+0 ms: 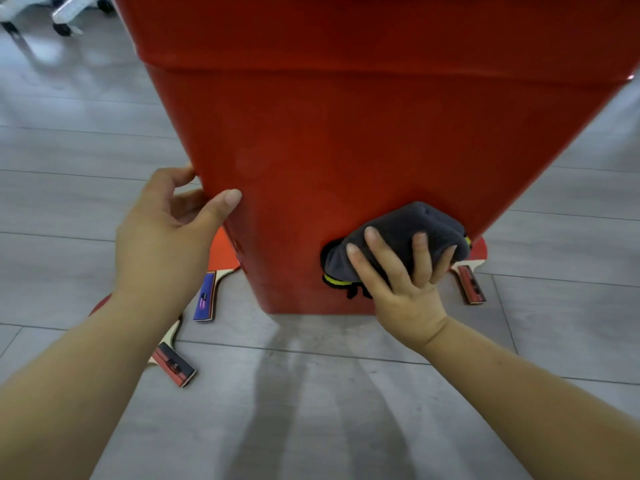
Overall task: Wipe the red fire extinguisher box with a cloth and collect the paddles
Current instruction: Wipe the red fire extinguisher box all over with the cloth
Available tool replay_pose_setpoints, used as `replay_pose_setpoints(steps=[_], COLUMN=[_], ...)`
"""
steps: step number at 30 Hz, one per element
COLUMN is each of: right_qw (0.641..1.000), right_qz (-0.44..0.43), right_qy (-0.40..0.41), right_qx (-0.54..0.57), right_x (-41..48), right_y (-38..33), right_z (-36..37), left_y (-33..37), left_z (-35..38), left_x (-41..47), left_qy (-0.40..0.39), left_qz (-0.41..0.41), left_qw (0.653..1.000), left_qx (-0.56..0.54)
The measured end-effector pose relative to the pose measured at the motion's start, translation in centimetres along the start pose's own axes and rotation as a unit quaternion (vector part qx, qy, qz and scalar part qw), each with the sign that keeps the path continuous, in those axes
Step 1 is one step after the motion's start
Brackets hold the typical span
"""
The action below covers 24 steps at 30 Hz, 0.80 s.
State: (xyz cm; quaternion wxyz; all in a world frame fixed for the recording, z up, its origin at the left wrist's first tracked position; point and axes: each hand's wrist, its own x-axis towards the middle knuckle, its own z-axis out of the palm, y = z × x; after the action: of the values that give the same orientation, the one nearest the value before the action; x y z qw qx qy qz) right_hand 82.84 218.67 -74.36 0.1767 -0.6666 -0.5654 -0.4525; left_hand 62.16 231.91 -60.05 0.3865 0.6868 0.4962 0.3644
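The tall red fire extinguisher box (346, 133) stands on the floor and fills the upper middle of the head view. My left hand (166, 237) grips its left front edge, thumb on the front face. My right hand (405, 282) presses a folded grey cloth (408, 233) with yellow-black trim against the lower right of the front. Three paddles lie on the floor around the base: one with a purple handle (206, 296) at the left, one with a red-black handle (173, 365) under my left forearm, and one (471, 282) at the right, partly behind the box.
The grey plank floor (311, 393) stretches all around the box. White chair legs with castors (62, 15) stand at the far upper left.
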Motion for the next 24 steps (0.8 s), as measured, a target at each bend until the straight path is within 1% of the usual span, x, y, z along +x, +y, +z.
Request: replay_pose_setpoints(steps=[4,9,13,16,19,21,24], right_qw=[0.994,0.971,0.94,0.916,0.896,0.896,0.883], right_qz=[-0.107,-0.235,-0.332,-0.375,-0.402,-0.401,-0.422], right_qy=[0.001,-0.009,-0.079,-0.134,-0.177,-0.182,-0.187], right_qx=[0.014,0.039,-0.001,-0.052,-0.062,-0.057,-0.086], right_x=[2.8,6.1,6.9,6.2,5.1,4.2,2.3], right_y=[-2.8,-6.4,-8.8,-9.5,-8.4,-6.7,-3.1], right_z=[0.5,0.9,1.7,1.9,1.8,1.6,0.6], left_y=[-0.2,-0.5,-0.7,-1.0,-1.4,-1.6,-1.6], left_z=[-0.5,-0.9,-0.7,-0.3,0.2,0.5,1.1], left_x=[0.5,1.0,0.9,0.5,0.3,0.2,-0.3], left_qy=[-0.013,-0.026,-0.025,-0.017,-0.01,-0.004,0.012], left_qz=[0.006,0.022,0.034,0.029,0.025,0.025,0.016], left_qw=[1.0,0.999,0.999,0.999,0.999,0.999,0.998], left_qx=[0.005,0.027,0.016,-0.018,-0.038,-0.048,-0.065])
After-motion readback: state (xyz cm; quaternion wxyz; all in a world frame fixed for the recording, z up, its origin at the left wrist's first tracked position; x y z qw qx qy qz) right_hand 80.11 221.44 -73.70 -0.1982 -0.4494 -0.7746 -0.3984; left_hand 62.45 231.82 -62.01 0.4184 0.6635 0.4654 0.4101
